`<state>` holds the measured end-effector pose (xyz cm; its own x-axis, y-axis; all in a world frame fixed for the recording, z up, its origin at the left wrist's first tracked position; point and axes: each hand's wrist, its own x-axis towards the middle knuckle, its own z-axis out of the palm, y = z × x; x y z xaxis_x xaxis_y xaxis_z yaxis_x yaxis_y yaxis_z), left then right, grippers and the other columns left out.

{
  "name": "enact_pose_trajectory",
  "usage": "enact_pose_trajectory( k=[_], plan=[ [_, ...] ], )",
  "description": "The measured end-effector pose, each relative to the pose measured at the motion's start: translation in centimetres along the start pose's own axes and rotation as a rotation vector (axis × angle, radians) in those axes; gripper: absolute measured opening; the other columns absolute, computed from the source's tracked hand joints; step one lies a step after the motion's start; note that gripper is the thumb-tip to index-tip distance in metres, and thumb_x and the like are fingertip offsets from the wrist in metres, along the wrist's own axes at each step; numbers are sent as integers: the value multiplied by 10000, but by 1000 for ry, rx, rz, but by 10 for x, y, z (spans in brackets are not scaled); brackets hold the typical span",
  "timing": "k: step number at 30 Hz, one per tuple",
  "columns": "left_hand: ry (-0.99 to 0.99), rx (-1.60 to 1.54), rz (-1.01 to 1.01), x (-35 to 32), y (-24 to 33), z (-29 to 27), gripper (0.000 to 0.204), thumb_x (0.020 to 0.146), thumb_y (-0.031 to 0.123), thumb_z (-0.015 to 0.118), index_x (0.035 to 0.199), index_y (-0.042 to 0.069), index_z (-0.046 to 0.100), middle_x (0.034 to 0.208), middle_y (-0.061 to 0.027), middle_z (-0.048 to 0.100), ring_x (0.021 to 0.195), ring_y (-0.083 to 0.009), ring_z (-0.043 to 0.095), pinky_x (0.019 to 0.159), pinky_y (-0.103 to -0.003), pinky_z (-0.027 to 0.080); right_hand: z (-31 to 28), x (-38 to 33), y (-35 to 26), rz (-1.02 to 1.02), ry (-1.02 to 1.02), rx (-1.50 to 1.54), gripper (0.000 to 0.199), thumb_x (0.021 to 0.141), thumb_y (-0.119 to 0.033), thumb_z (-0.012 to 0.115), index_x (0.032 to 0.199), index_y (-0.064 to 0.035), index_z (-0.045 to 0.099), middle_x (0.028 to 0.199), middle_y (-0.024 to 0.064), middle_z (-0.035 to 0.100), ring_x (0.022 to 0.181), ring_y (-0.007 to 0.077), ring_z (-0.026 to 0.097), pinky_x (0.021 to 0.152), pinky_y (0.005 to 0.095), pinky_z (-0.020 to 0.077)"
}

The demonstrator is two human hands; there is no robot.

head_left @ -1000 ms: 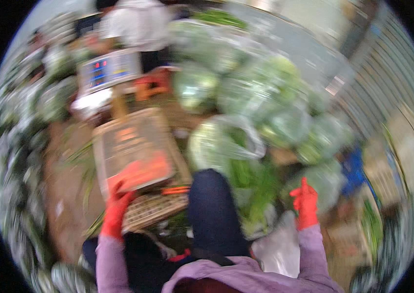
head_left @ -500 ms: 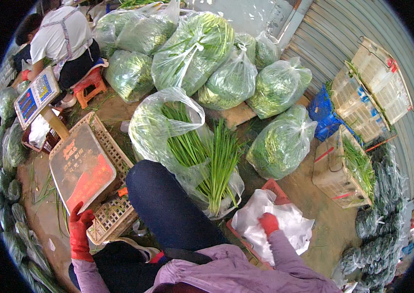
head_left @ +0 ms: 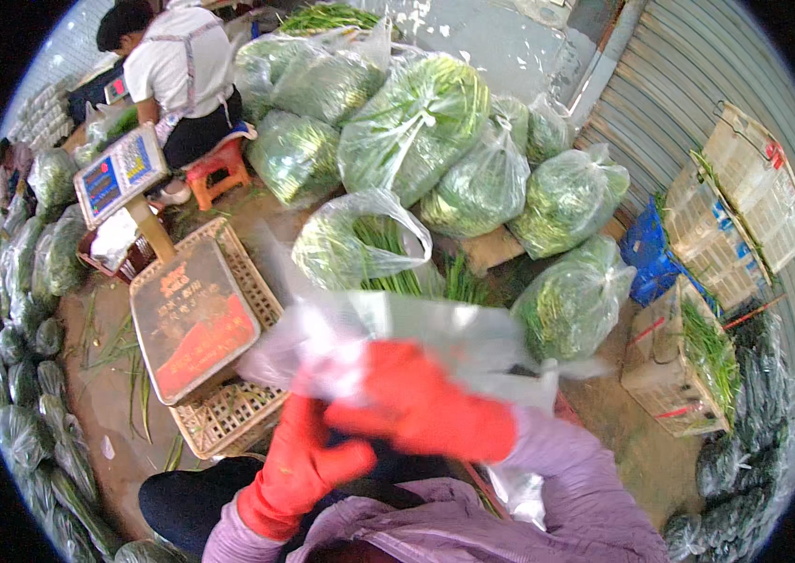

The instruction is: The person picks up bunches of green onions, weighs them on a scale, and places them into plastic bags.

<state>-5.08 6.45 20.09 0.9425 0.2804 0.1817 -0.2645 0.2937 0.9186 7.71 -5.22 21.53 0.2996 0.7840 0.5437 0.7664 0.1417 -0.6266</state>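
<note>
A clear plastic bag (head_left: 458,324) is stretched out in front of me, smeared by motion. My right hand (head_left: 430,403), in a red glove, grips its bunched edge. Close beside it, my red-gloved left hand (head_left: 299,460) is closed on the same bag near the left end. Behind the bag stands an open-mouthed plastic sack (head_left: 336,253) with long green stalks (head_left: 388,244) inside, its lower part hidden. Below my right forearm, a pile of flat plastic bags (head_left: 521,493) shows in part.
On the left, a platform scale (head_left: 193,319) rests on a beige crate (head_left: 228,418). Tied bags of greens (head_left: 416,122) crowd the back. A person (head_left: 186,66) bends near a red stool (head_left: 219,174). Wrapped bundles (head_left: 31,436) line the left; beige crates (head_left: 683,352) stand right.
My right hand has lifted a plastic bag from the pile and carried it left. My left hand has come in from the scale's side to meet it. The whole view has shifted slightly.
</note>
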Motion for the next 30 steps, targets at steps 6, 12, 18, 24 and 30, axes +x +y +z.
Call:
enact_pose_trajectory(
  k=[6,12,18,24,30],
  plan=[
    [749,202,175,-40,19,-133,243,884,161,587,1074,11,567,986,-64,626,854,-141,592,751,-262,483,-20,9,15,182,-80,62,635,801,-277,672,1311,-4,410,1293,192,479,1198,301,470,994,373,364],
    [913,244,203,-67,-12,-186,177,895,145,571,1017,17,575,958,-47,619,822,-123,576,732,-254,471,17,-147,53,743,-623,-26,881,766,-578,608,1364,-4,310,1165,257,526,1051,372,542,882,382,428],
    [1078,218,189,-66,10,-229,203,920,207,550,979,24,617,896,-30,632,764,-105,563,693,-240,456,-65,-338,62,1238,-1340,-523,576,794,-583,536,972,-50,664,746,156,654,685,293,635,674,447,474],
    [990,377,162,-66,1,-231,201,925,208,545,981,31,621,905,-29,644,764,-100,576,684,-241,465,-40,-184,32,1458,-126,131,542,890,-498,498,981,16,647,919,128,673,714,234,651,685,329,511],
    [882,48,114,-111,1,-253,385,935,349,500,1175,51,548,1037,-71,616,915,-168,594,760,-295,478,55,-73,11,1288,-462,1124,629,893,-595,400,1169,-53,563,1021,83,642,825,128,617,692,240,475]
  ],
)
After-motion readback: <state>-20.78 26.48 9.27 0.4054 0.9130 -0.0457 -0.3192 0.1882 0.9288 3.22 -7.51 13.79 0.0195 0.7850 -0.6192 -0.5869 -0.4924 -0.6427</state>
